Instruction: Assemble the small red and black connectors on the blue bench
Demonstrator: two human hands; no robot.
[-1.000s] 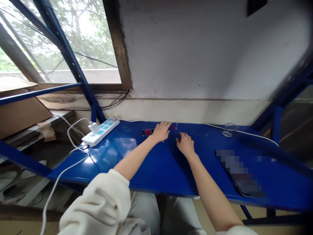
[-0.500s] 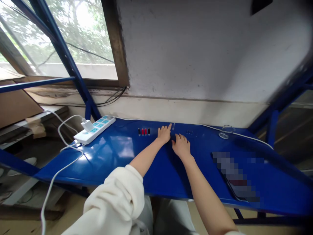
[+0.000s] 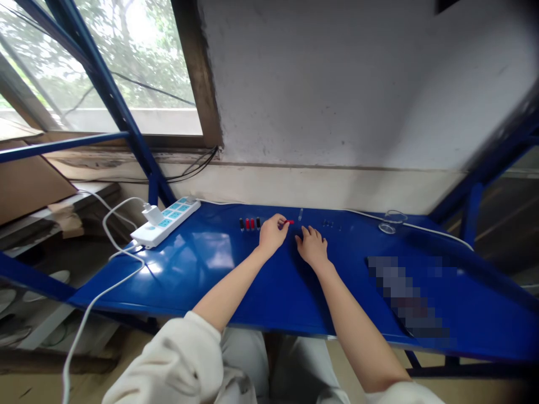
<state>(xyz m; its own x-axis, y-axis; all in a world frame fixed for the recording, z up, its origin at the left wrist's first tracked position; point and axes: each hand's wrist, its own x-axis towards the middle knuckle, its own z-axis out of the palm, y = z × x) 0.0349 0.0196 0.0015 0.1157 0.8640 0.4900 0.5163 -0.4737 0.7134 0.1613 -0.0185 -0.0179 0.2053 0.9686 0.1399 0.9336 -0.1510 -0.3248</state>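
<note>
My left hand (image 3: 272, 234) is closed in a pinch on a small red cylinder-shaped piece (image 3: 290, 222), whose end sticks out to the right of the fingertips. To its left stand several similar small pieces in a row, black ones at the ends, such as the left black piece (image 3: 241, 224), and a red piece (image 3: 248, 224) among those between. My right hand (image 3: 312, 247) rests on the blue table (image 3: 286, 297), fingers spread and holding nothing. Just beyond both hands lies a short clear strip-like piece (image 3: 300, 214).
Several tiny clear pieces (image 3: 330, 224) lie right of my right hand. Farther right are a clear round container (image 3: 386, 228) and a blurred dark flat object (image 3: 400, 292). A white power strip (image 3: 168, 223) with a trailing cable lies at the left, and a wall (image 3: 320, 188) borders the back.
My left hand has drawn back to the left from the clear strip, and a red piece now shows in its fingers. My right hand has hardly moved.
</note>
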